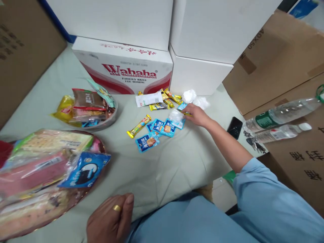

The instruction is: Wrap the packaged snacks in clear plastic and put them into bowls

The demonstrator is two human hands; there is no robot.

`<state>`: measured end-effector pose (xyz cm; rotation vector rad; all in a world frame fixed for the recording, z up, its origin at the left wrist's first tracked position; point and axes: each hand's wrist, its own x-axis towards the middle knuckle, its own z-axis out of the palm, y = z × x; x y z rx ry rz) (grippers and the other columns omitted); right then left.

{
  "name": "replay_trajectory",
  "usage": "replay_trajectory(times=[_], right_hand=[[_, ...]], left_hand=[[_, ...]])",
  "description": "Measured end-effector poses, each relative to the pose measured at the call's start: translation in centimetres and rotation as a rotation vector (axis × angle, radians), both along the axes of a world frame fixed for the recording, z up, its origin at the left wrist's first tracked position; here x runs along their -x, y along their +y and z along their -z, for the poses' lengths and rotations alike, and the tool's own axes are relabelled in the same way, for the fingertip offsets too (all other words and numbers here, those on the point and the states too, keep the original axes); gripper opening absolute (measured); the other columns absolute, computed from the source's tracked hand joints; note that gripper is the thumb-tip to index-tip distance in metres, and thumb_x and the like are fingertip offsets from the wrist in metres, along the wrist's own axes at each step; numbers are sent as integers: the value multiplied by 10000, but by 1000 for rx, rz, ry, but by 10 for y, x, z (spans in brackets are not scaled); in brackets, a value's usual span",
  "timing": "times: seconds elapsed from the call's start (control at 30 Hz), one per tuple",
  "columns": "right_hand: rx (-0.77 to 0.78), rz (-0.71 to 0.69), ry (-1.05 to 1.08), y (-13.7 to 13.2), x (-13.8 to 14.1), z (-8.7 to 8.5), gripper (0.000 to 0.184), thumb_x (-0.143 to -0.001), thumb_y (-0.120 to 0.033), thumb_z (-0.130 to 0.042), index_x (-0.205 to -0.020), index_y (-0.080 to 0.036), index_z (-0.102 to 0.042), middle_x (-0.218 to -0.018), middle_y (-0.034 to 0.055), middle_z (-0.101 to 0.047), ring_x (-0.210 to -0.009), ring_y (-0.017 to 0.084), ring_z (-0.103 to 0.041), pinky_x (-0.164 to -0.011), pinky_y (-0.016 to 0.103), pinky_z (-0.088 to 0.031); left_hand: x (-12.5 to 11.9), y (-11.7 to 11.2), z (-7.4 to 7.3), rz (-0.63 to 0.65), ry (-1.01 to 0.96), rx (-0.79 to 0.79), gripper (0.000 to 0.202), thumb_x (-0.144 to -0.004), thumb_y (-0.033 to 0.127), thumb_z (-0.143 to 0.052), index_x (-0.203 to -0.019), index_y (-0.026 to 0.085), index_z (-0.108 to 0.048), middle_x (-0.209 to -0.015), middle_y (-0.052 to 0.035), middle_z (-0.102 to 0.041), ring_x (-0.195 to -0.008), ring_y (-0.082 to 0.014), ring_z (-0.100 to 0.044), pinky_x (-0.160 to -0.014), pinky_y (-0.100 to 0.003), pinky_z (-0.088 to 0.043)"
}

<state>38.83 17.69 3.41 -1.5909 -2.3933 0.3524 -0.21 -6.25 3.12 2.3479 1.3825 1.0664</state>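
My right hand reaches out over the pale cloth to a scatter of small snack packets, its fingers pinched on a small blue packet. Just below it lie several blue packets and a clear wrapper. Yellow bar packets and a white sachet lie further left. My left hand, with a gold ring, rests curled on the cloth near my lap and holds nothing that shows.
A plate piled with snack packs stands at the left, and a larger tray of packs sits at the near left. White cartons, one marked Wahaha, line the back. Brown boxes, two water bottles, a phone and keys are at the right.
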Motion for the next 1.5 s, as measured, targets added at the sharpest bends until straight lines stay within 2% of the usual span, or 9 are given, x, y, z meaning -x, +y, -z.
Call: replay_trajectory(times=[0.17, 0.27, 0.37, 0.47, 0.73, 1.07, 1.2, 1.37, 1.5], right_hand=[[95, 137, -36, -4, 33, 15, 126, -899, -169, -605, -917, -183, -728, -1055, 108, -700, -947, 233, -613, -741, 302, -431], [91, 309, 572, -28, 40, 17, 97, -878, -296, -677, -867, -201, -669, -815, 24, -642, -711, 158, -542, -651, 273, -406], [306, 393, 1199, -68, 57, 16, 312, -793, -475, -781, -870, -227, -610, -696, -49, -539, -538, 99, -404, -519, 239, -323], [509, 398, 1402, -108, 80, 16, 405, -729, -523, -848, -848, -228, -597, -647, -69, -505, -496, 78, -367, -482, 225, -280], [313, 284, 1023, -160, 96, 12, 273, -902, -485, -713, -935, -214, -701, -740, -14, -610, -660, 130, -500, -625, 265, -383], [420, 535, 1036, -176, 71, 34, 326, -874, -537, -704, -884, -216, -648, -725, -15, -622, -577, 127, -446, -560, 271, -357], [-5, 595, 813, -185, 66, 17, 220, -968, -456, -621, -949, -248, -687, -830, 30, -646, -707, 186, -543, -665, 336, -443], [-188, 128, 468, -178, 74, -7, 204, -941, -391, -705, -1118, -291, -732, -1172, 108, -686, -1099, 297, -585, -971, 487, -466], [-76, -18, 367, -169, 83, 2, 160, -1006, -343, -616, -993, -267, -756, -980, 87, -710, -958, 258, -585, -880, 432, -471]], left_hand=[[-8, -2, 0, -31, -13, 56, 157, -998, 212, -564, -870, 215, -655, -640, 34, -610, -545, -110, -587, -582, -233, -439], [-20, 4, 0, -130, -175, 198, 135, -988, 287, -587, -976, 219, -703, -810, -2, -672, -675, -120, -642, -618, -217, -479], [-40, 20, 0, -186, -419, 483, 214, -975, 400, -603, -964, 213, -706, -872, -23, -664, -734, -138, -632, -606, -224, -488], [-66, 43, 1, -179, -641, 695, 276, -969, 463, -584, -917, 202, -657, -804, -9, -629, -676, -133, -567, -609, -245, -470], [-123, 90, 21, -108, -656, 621, 310, -754, 453, -785, -890, 203, -665, -872, -14, -632, -722, -135, -545, -651, -260, -445], [-110, 92, 46, -244, -1118, 960, 448, -622, 515, -850, -851, 176, -668, -803, -20, -691, -766, -149, -623, -689, -256, -459], [-109, 90, 40, -227, -1105, 936, 417, -650, 504, -849, -834, 174, -673, -790, -18, -697, -727, -133, -610, -669, -249, -448], [-107, 89, 35, -151, -1043, 938, 377, -684, 496, -848, -789, 166, -698, -711, -7, -680, -656, -116, -555, -647, -253, -427], [-102, 87, 37, -102, -1077, 988, 403, -663, 497, -874, -779, 165, -676, -713, -9, -683, -646, -112, -560, -638, -249, -433]])
